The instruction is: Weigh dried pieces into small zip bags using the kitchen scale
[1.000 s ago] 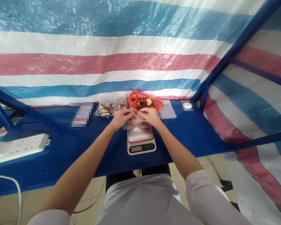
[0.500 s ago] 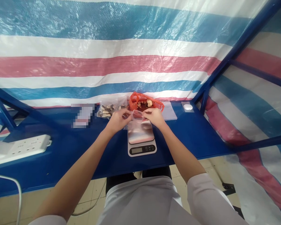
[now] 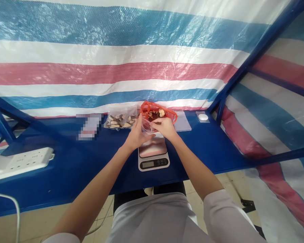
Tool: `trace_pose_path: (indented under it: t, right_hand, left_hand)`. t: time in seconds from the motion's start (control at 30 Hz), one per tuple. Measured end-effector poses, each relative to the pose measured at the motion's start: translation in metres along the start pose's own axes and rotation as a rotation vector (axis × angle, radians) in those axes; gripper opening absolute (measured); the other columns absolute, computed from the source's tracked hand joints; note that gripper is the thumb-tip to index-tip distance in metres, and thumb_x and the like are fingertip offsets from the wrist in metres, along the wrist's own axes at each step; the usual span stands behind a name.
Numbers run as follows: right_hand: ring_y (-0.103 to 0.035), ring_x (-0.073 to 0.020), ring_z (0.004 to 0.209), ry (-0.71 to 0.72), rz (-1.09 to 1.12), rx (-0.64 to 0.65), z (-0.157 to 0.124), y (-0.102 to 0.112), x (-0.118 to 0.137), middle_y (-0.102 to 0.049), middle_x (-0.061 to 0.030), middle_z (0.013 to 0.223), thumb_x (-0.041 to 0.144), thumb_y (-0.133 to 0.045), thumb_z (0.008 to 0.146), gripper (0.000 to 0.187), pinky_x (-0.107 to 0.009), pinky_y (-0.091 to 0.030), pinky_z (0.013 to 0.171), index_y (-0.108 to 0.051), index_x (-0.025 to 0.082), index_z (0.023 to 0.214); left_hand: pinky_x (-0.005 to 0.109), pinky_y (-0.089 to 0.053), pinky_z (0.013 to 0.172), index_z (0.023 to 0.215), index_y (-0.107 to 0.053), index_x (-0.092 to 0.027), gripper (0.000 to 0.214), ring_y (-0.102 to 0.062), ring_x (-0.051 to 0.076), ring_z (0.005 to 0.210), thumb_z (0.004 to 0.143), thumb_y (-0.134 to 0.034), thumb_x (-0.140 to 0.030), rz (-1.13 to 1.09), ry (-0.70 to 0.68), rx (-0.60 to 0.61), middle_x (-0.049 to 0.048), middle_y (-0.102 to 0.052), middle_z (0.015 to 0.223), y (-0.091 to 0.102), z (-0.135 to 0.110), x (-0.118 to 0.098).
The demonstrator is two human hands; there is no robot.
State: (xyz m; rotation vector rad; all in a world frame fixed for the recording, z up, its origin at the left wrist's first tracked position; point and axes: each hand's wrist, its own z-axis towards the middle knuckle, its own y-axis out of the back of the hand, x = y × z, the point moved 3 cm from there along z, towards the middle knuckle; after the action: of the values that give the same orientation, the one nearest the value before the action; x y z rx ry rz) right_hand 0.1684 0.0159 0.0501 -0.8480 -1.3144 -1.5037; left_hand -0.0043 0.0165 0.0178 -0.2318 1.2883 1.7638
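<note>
A small clear plastic bag is held over the back of a kitchen scale. My left hand cups the bag from the left, its thumb apart from the fingers and lying under the bag's near side. With thumb and fingertips, my right hand pinches the bag's right edge. Just behind my hands sits an open red plastic bag with dried, mushroom-like slices in it. To the left of that lies a filled clear bag of similar slices.
White sheets lie to the right of the red bag. Farther right is a small white rounded object. A power strip occupies the left of the blue table. A striped sheet hangs behind, between blue frame bars.
My left hand has gone from pinching the clear bag's left edge to cupping its side, fingers pointing up. My right hand has shifted slightly left and still pinches the bag.
</note>
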Motion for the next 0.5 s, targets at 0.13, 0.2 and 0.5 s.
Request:
trace_pose_path:
  t: [0.13,0.2,0.5]
  right_hand:
    - [-0.074,-0.0204,0.072,0.008,-0.037,0.022,0.003,0.003,-0.008,-0.077,-0.0021,0.076,0.028,-0.071,0.083,0.013,-0.03,-0.061,0.069,-0.081,0.021,0.086]
    - [-0.074,-0.021,0.079,0.032,-0.121,0.006,0.005,0.008,-0.009,-0.078,-0.002,0.078,0.029,-0.071,0.084,0.013,-0.032,-0.06,0.077,-0.082,0.022,0.086]
    - [-0.07,-0.0201,0.088,0.177,-0.299,-0.015,0.002,0.015,0.013,-0.077,0.0001,0.087,0.034,-0.071,0.087,0.015,-0.031,-0.054,0.083,-0.082,0.029,0.096]
  left_hand:
    - [0.049,-0.046,0.111,0.148,-0.042,-0.018,0.081,-0.058,0.033,0.129,0.08,-0.074,-0.048,-0.026,-0.03,-0.148,0.0169,-0.061,0.135,0.004,0.0,0.002]
    - [0.048,-0.049,0.107,0.14,-0.05,-0.018,0.07,-0.063,0.03,0.12,0.08,-0.073,-0.047,-0.036,-0.039,-0.182,0.0144,-0.066,0.125,0.007,0.0,0.001]
    - [0.05,-0.046,0.11,0.137,-0.055,-0.021,0.073,-0.058,0.033,0.126,0.074,-0.079,-0.048,0.047,0.005,-0.079,0.0137,-0.065,0.131,0.002,0.004,-0.006]
